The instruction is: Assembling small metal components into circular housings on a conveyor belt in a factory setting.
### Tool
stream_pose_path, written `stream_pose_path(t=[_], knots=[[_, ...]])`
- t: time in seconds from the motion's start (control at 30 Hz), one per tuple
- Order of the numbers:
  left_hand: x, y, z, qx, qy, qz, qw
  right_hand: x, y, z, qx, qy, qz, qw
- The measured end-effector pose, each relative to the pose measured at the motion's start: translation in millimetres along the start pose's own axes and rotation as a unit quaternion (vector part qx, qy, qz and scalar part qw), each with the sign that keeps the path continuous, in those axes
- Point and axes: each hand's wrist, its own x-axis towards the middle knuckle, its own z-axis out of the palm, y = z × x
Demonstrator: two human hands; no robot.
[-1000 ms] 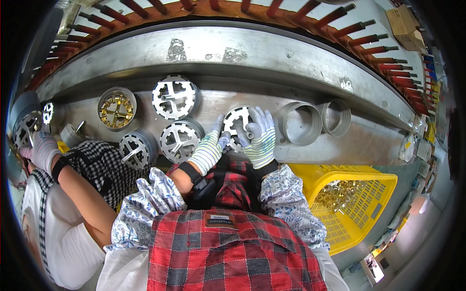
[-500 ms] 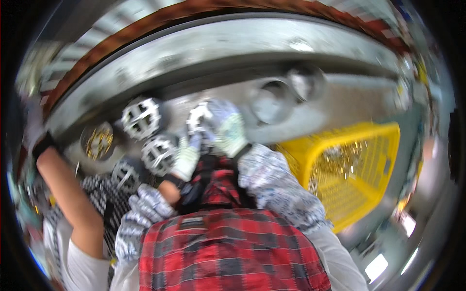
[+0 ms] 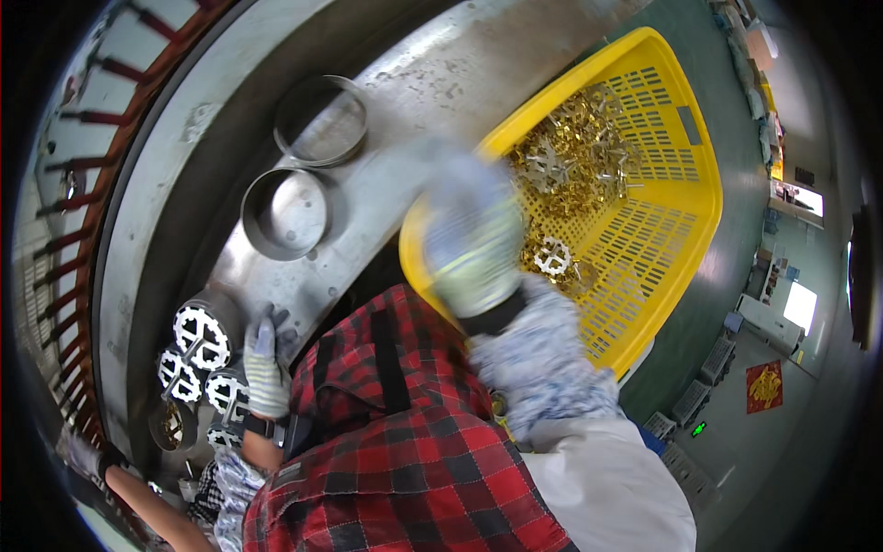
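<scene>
My left hand (image 3: pixel 267 366), in a grey-and-white glove, lies at the edge of the metal bench (image 3: pixel 418 87) with its fingers stretched out and nothing visible in them. Beside it stand several round metal cans topped with white toothed discs (image 3: pixel 201 338). My right hand (image 3: pixel 471 230), gloved as well, is smeared by motion over the near rim of a yellow plastic basket (image 3: pixel 701 189); its fingers cannot be made out. Inside the basket lie many small gold-coloured metal pieces (image 3: pixel 575 152) and a loose white toothed disc (image 3: pixel 552 256).
Two open metal rings or cans (image 3: pixel 287 213) stand farther along the bench. A raised metal ledge and a rail with red-brown bars (image 3: pixel 69 239) run along the left. Another person's gloved hand (image 3: pixel 83 457) and forearm show at the lower left, near a can of gold pieces (image 3: pixel 175 425).
The view has swung to the right. My right hand has left the disc-topped can and moved over to the basket rim. My left hand is now off the cans, its fingers extended.
</scene>
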Motion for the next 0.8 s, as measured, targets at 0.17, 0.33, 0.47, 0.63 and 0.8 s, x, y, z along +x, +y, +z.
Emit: stream_pose_path(t=[0.17, 0.33, 0.47, 0.63, 0.8], knots=[[59.6, 27.2, 49.6, 0.287, 0.060, 0.203, 0.934, -44.0, 255.3, -338.2, -0.259, 0.316, 0.219, 0.886], [52.1, 28.9, 44.0, 0.570, 0.055, 0.320, 0.755, -130.2, 375.1, -314.1, -0.129, 0.101, 0.539, 0.826], [72.0, 20.7, 69.9, 0.596, 0.016, 0.375, 0.710, -150.0, 440.9, -372.6, -0.522, -0.020, 0.569, 0.636], [57.4, 18.8, 33.3, 0.594, 0.073, 0.204, 0.775, -120.4, 433.3, -303.4, -0.226, 0.152, 0.551, 0.789], [32.2, 9.2, 3.6, 0.623, 0.128, 0.307, 0.708, -74.9, 281.1, -240.5, -0.195, 0.334, 0.332, 0.860]])
